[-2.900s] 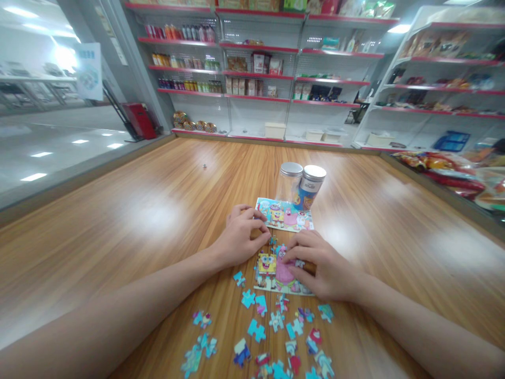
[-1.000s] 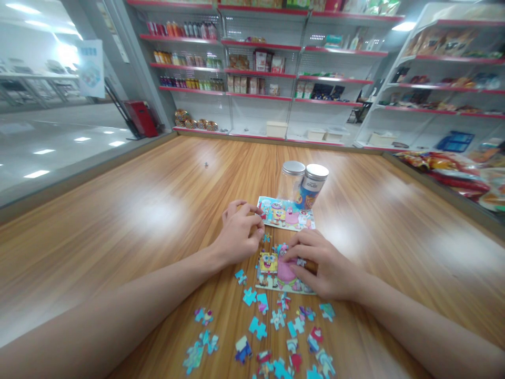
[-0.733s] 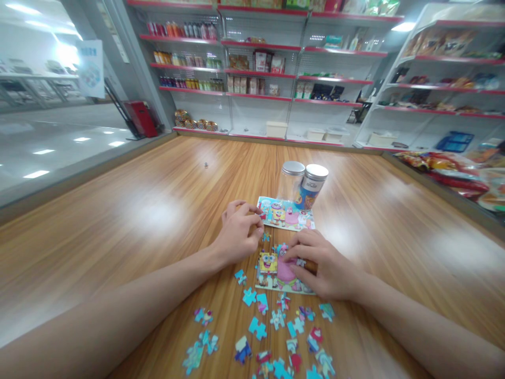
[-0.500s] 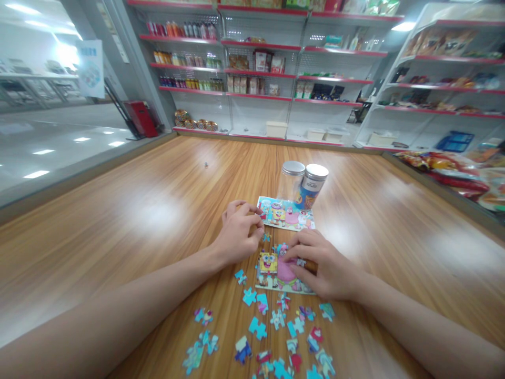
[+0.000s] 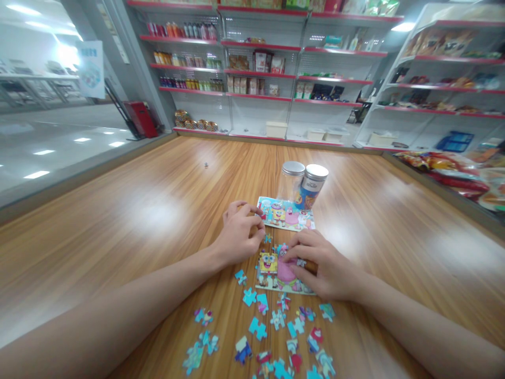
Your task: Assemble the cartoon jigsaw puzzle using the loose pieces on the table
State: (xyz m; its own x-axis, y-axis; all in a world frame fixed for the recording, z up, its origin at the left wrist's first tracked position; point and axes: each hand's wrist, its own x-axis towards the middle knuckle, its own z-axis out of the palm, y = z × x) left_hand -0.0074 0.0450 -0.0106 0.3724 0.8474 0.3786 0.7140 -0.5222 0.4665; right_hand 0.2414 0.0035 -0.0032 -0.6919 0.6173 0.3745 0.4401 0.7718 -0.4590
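Note:
A partly joined puzzle (image 5: 287,273) lies on the wooden table, showing a yellow square figure and a pink one. My right hand (image 5: 315,260) rests on its right side, fingers apart and bent over the pink figure, holding nothing that shows. Just beyond it is a printed picture card (image 5: 290,216) of the same figures. My left hand (image 5: 242,231) is at the card's left edge, thumb and fingers curled together; anything between them is hidden. A small puzzle piece (image 5: 268,238) lies beside the left thumb. Several loose pieces (image 5: 258,327) are spread nearer to me.
A clear jar (image 5: 291,181) and a labelled jar (image 5: 312,187), both with silver lids, stand at the card's far edge. One tiny item (image 5: 205,165) lies far left on the table. Stocked shelves (image 5: 260,73) rise behind; snack bags (image 5: 445,171) are at the right.
My left hand has shifted very slightly to the right, and the small piece beside it has moved a little. My right hand looks the same.

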